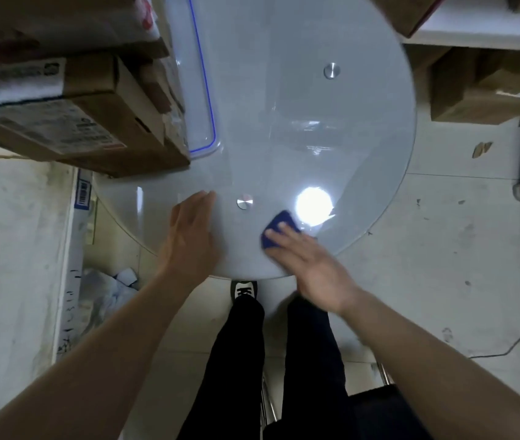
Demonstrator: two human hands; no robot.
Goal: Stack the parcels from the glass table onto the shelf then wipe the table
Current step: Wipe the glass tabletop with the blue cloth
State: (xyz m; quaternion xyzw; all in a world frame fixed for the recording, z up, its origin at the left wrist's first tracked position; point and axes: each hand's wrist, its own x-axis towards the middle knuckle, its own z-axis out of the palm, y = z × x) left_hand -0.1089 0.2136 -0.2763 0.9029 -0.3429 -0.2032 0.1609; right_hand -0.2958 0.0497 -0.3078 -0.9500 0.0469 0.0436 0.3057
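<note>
Round glass table (287,100), seen from above; left hand (190,236) lay flat on the glass near its near edge, fingers straight and together, holding nothing; right hand (312,268), motion-blurred, pressed a dark blue cloth (279,223) onto the tabletop under extended, slightly spread fingers, just beside a bright light reflection; cardboard parcels (77,122) stacked at far left, overlapping the table's edge; whether they rested on it could not be told; clear blue-trimmed container (195,90) beside them.
</note>
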